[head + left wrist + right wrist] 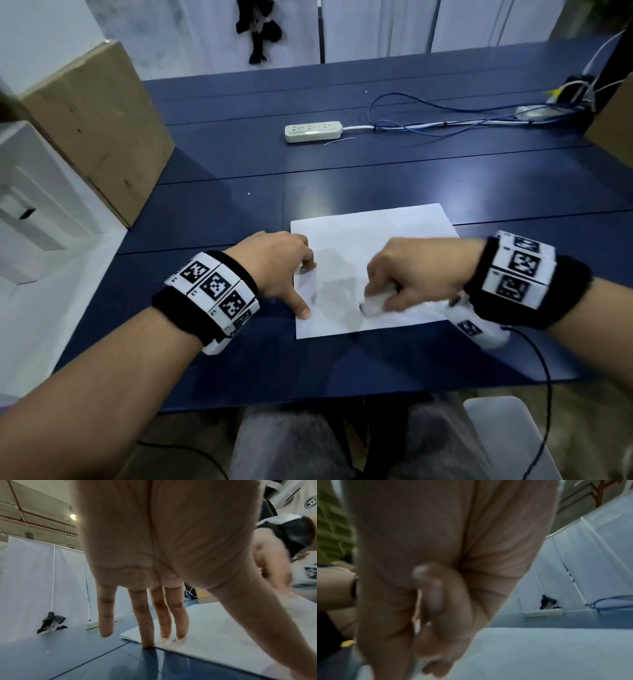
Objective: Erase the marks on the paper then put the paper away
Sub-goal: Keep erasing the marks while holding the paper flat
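We pin the paper at its nine-o'clock edge with our left hand, fingers spread, while our right hand grips the eraser toward six o'clock on the bench.

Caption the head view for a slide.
Left hand pins the paper on the blue table while the right hand rubs an eraser.
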Available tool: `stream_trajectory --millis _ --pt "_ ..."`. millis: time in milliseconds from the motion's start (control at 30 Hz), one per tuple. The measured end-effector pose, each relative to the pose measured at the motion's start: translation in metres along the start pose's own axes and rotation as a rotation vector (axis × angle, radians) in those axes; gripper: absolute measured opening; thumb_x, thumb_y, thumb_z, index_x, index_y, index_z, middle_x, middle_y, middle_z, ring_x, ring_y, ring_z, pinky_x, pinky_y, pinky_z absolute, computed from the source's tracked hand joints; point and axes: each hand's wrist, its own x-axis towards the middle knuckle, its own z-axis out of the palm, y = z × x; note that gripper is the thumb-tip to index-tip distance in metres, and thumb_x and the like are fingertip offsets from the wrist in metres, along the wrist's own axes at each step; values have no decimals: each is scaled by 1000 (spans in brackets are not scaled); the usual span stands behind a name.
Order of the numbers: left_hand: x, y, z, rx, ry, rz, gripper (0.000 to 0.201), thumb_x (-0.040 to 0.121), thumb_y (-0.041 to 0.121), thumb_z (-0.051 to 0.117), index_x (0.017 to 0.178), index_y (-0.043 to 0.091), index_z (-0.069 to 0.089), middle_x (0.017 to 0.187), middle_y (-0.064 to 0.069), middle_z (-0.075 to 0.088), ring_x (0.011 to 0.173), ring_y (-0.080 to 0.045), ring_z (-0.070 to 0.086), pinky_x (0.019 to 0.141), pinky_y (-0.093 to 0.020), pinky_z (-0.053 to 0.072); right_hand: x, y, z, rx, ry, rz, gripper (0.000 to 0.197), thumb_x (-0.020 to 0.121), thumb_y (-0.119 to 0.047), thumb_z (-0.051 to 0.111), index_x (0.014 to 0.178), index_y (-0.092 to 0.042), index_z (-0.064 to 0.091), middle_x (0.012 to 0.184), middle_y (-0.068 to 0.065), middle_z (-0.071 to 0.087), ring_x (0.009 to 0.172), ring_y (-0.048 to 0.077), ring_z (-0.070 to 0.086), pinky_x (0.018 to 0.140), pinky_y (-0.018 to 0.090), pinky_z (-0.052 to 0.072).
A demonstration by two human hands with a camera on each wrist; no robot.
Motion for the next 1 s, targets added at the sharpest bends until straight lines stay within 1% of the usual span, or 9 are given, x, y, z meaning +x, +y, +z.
stream_trajectory --millis 100,267,400,500,567,667,733,900,1000 --pt "0 -1 0 1 -5 -2 83 58 73 79 126 30 59 121 15 53 110 -12 54 83 -32 36 3 0 0 15 -34 -16 26 82 -44 64 99 -28 75 70 -15 54 65 1 50 64 15 37" --pt "0 0 -1 9 -11 -1 81 58 73 79 124 29 59 121 14 53 110 -13 54 83 -33 37 18 25 -11 -162 242 226 45 94 -43 49 58 -16 46 59 7 49 61 28 43 63 45 52" --pt "1 -1 0 12 -1 0 81 58 74 79 122 29 59 120 14 53 108 -13 54 82 -33 36 1 1 2 -72 103 -2 14 84 -32 58 79 -21 66 72 -3 57 67 18 49 69 33 47" --pt "1 -2 1 7 2 2 81 57 74 79 122 30 59 119 15 53 108 -12 54 82 -32 36 -3 -9 5 13 -51 -41 21 83 -32 64 100 -24 74 75 -10 55 67 7 48 68 22 40" --pt "1 -1 0 4 -1 3 80 58 73 80 121 30 60 118 15 53 108 -12 54 81 -32 36 7 2 0 -57 39 25 32 84 -47 54 93 -23 74 77 -5 64 71 14 53 72 28 47" --pt "0 0 -1 9 -4 6 80 58 72 79 122 29 60 119 14 53 107 -12 54 80 -31 36 16 24 -6 -146 232 148 57 81 -62 27 66 -14 54 64 7 57 64 28 51 66 45 52" --pt "0 0 0 14 -2 8 81 59 73 79 124 29 59 120 14 53 108 -12 53 80 -31 35 11 21 -2 -169 227 105 53 78 -56 27 70 -14 58 69 7 59 67 27 52 67 44 52" --pt "1 -2 1 -8 -1 6 81 59 72 80 125 29 59 120 15 52 110 -12 53 82 -32 37 -6 -6 9 25 -46 -27 44 75 -53 45 88 -19 70 74 -3 58 69 14 51 70 35 49" --pt "0 -1 0 -8 -1 3 82 59 72 80 125 29 59 120 14 52 112 -13 53 83 -32 35 8 13 1 -69 132 91 52 82 -60 41 76 -15 65 64 0 57 63 20 49 67 41 52"
